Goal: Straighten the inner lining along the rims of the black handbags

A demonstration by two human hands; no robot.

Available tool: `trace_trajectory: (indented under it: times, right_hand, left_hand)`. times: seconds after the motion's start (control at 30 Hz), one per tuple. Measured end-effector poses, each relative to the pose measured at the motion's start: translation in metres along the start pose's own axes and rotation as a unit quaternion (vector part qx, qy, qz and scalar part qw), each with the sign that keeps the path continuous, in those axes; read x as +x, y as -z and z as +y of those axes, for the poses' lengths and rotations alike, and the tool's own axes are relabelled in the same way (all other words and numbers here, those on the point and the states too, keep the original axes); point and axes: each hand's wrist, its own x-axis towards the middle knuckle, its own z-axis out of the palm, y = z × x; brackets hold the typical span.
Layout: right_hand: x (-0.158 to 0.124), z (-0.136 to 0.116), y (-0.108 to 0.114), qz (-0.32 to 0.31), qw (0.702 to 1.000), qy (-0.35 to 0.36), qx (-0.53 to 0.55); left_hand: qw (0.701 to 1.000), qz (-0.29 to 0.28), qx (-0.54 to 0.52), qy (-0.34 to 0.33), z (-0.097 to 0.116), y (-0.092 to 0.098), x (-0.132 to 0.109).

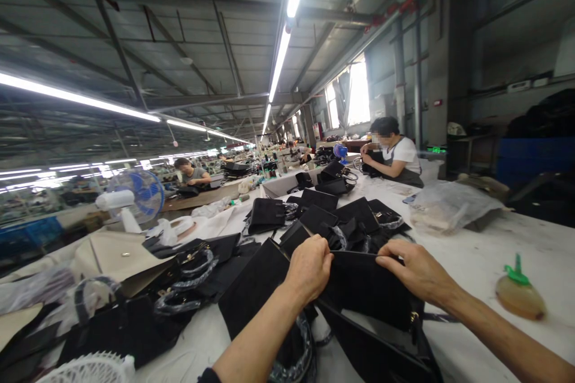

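A black handbag [371,284] stands in front of me with its mouth spread, and its pale lining shows inside. My left hand [311,268] pinches the left part of the bag's far top edge. Farther right along that same edge, my right hand [415,268] grips it between thumb and fingers. A gold-coloured metal fitting [414,318] hangs at the bag's right side. Under my left forearm lies a handle wrapped in clear plastic [302,344]. Another black bag panel [254,287] rests just left of my left hand.
Several black bags [265,215] are heaped beyond my hands, more [126,323] at left. A squeeze bottle with a green cap [520,293] stands right on the white table [467,263]. A blue fan [142,196] is at left. Two people [402,155] sit farther off; clear plastic [453,206] lies right.
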Motion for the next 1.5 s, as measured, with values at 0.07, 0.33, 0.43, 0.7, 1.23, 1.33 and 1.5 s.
trace_trajectory:
  times: [0.07, 0.33, 0.43, 0.7, 1.23, 1.33, 1.5]
  right_hand:
    - [0.000, 0.001, 0.000, 0.001, 1.000, 0.000, -0.003]
    - [0.008, -0.016, 0.005, -0.020, 0.990, 0.015, -0.142]
    - [0.019, -0.036, 0.002, -0.024, 0.979, 0.063, -0.194]
    - [0.030, -0.050, -0.034, -0.046, 0.965, 0.116, -0.230]
    - [0.013, -0.038, 0.004, -0.091, 0.950, -0.022, -0.298]
    - [0.016, -0.038, 0.007, -0.122, 0.947, -0.025, -0.297]
    - [0.017, -0.035, 0.011, -0.144, 0.949, -0.038, -0.278]
  left_hand:
    - [1.000, -0.003, 0.009, 0.004, 0.001, 0.000, 0.001]
    - [0.999, -0.005, 0.038, 0.013, 0.004, -0.003, 0.003]
    - [0.999, 0.001, 0.053, 0.013, 0.006, -0.003, 0.003]
    - [0.998, -0.005, 0.069, -0.003, 0.008, 0.001, -0.004]
    - [0.919, -0.203, -0.257, 0.219, 0.024, 0.002, -0.002]
    - [0.892, -0.242, -0.300, 0.234, 0.011, 0.003, 0.001]
    - [0.894, -0.201, -0.316, 0.245, 0.000, 0.000, 0.012]
